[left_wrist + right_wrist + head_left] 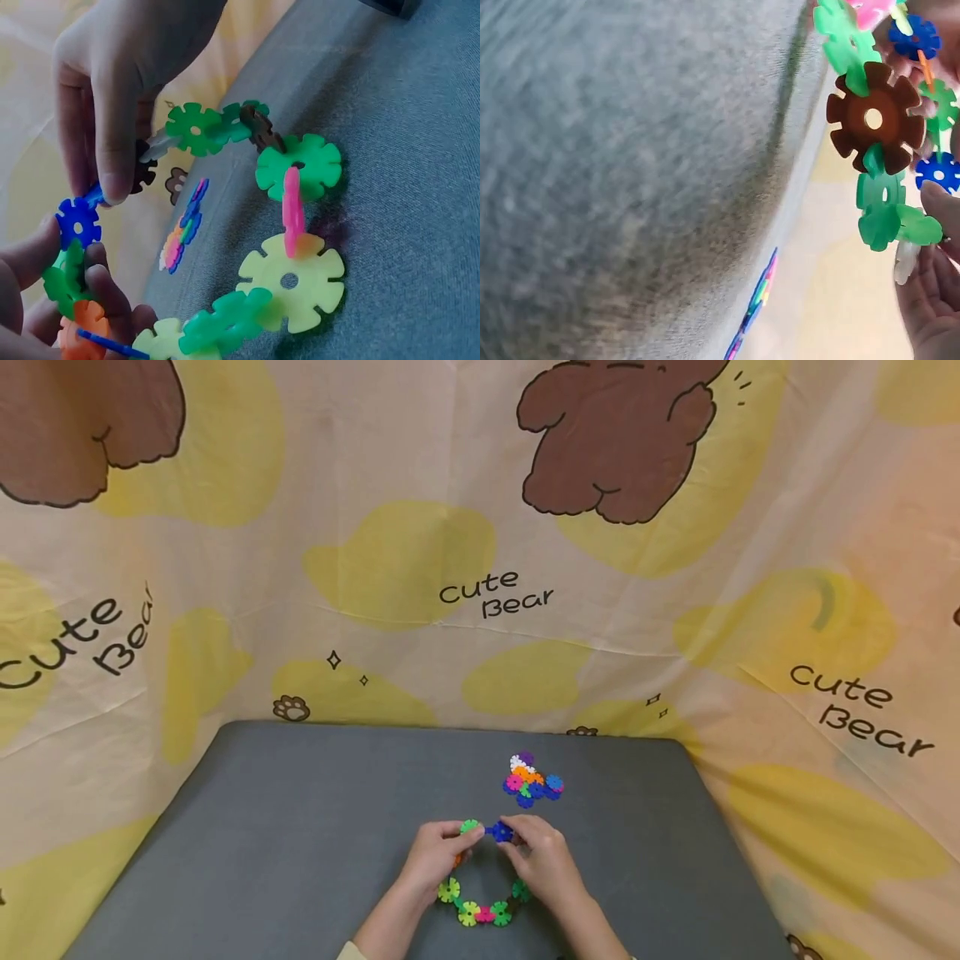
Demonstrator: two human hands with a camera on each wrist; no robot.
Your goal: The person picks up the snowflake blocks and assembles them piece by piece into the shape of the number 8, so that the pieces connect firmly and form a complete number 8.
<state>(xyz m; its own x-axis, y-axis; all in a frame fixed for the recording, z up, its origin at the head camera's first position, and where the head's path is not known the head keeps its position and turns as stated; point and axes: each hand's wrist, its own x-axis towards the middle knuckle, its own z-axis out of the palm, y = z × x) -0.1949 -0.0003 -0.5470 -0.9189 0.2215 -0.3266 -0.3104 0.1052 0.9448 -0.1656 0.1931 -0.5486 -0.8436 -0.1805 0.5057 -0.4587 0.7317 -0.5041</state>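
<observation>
A loop of interlocking snowflake discs hangs between both hands, its lower part near or on the grey table. My left hand pinches the loop's left side at a green disc beside a blue one. Opposite it, my right hand pinches a dark blue disc at the top of the loop, with thumb and fingertips. The two held ends meet in the left wrist view; whether their slots are fully joined I cannot tell. A brown disc and green discs hang below the right hand.
A cluster of multicoloured snowflake discs lies beyond the hands on the grey table. Behind and at both sides of the table hangs a bear-printed cloth.
</observation>
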